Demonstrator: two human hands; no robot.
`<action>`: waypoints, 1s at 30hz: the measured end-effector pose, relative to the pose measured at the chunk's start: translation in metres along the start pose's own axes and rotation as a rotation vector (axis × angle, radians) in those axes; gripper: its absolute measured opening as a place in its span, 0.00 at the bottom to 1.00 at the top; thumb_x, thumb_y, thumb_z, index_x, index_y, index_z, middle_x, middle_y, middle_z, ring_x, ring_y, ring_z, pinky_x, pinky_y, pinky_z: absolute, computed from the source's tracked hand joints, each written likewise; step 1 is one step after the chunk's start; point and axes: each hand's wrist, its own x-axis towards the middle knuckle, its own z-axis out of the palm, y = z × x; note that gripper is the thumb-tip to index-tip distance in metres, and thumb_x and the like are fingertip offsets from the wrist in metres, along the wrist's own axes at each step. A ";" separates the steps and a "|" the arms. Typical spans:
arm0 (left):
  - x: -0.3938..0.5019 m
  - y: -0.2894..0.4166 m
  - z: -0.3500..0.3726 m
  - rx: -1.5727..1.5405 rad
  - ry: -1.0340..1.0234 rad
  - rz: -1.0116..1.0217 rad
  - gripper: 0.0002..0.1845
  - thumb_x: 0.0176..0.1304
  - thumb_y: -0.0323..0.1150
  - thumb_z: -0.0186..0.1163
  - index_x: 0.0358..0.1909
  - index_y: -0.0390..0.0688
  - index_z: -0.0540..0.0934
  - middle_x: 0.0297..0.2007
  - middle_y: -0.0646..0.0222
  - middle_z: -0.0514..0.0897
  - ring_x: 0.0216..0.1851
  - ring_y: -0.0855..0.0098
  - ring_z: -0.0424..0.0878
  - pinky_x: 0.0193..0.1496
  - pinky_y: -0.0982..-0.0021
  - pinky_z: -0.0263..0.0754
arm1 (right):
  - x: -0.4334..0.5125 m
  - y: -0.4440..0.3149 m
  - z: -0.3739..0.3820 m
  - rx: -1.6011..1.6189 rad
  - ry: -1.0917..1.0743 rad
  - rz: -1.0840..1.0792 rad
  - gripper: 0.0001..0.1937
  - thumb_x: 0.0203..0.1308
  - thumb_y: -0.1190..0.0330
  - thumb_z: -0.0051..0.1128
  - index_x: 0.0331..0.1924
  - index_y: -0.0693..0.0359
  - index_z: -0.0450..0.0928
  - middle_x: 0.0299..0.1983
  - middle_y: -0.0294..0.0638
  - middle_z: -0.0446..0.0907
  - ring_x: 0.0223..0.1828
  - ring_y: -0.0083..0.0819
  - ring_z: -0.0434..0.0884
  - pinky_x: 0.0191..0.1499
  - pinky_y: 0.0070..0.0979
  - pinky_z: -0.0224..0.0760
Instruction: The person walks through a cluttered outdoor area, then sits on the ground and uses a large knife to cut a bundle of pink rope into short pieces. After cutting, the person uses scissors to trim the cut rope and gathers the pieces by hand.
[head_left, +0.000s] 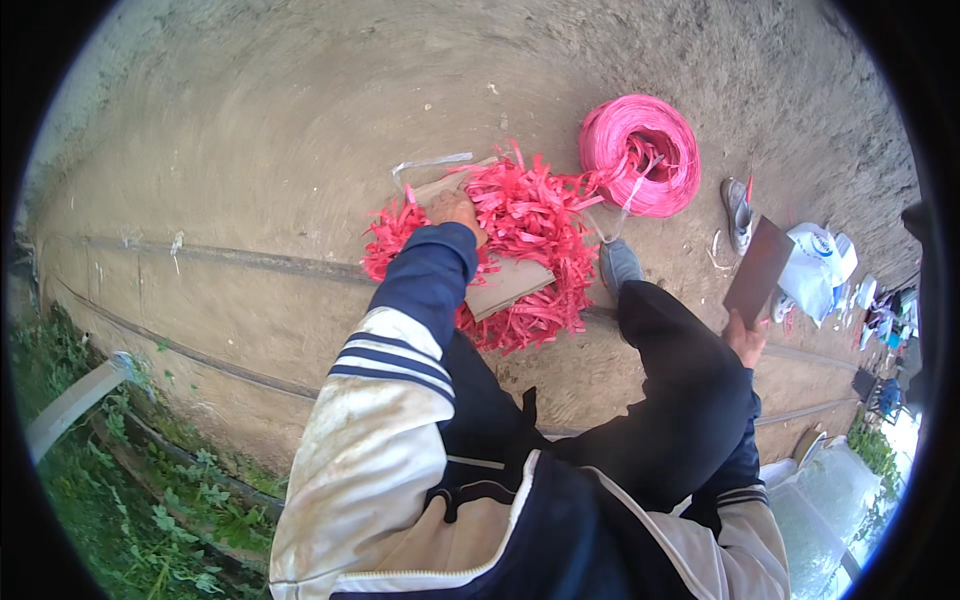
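A pile of cut pink plastic ribbon strips (525, 217) lies on the ground before me. My left hand (455, 211) reaches into the left part of the pile, beside a piece of cardboard (511, 286); whether its fingers grip anything is hidden. Out at the right, near my knee, my right hand (744, 339) holds a flat, dark brown rectangular plate (760, 262) by its lower end. Above and right of the pile is a large roll of pink plastic twine (679, 124), with loose strands running towards the strips.
My shoe (619, 264) stands beside the pile. A grey shoe (737, 215) and a white plastic bag (814, 259) lie further right. Green plants (172, 517) grow along the lower left edge, near a pale post (79, 405). Transparent sheeting (825, 495) is at the lower right.
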 end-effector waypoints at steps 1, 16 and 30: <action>-0.004 0.003 0.004 0.001 0.027 -0.018 0.40 0.42 0.42 0.77 0.58 0.35 0.77 0.57 0.49 0.77 0.62 0.51 0.75 0.68 0.53 0.68 | -0.011 -0.014 -0.010 0.064 0.023 -0.110 0.12 0.67 0.62 0.65 0.37 0.63 0.84 0.18 0.32 0.76 0.19 0.18 0.72 0.22 0.25 0.64; -0.027 0.006 0.020 -0.076 0.287 0.118 0.21 0.54 0.34 0.68 0.50 0.42 0.80 0.51 0.55 0.82 0.56 0.54 0.78 0.63 0.54 0.67 | -0.022 -0.218 -0.076 -0.096 -0.341 -0.274 0.09 0.68 0.66 0.60 0.43 0.62 0.81 0.19 0.29 0.72 0.15 0.18 0.68 0.17 0.22 0.62; -0.005 -0.014 -0.033 0.015 0.051 0.119 0.72 0.36 0.61 0.81 0.76 0.30 0.53 0.64 0.47 0.72 0.71 0.49 0.65 0.71 0.51 0.60 | -0.099 -0.257 0.258 -0.038 -0.708 -0.139 0.15 0.61 0.67 0.56 0.45 0.72 0.81 0.29 0.64 0.83 0.36 0.59 0.86 0.41 0.46 0.79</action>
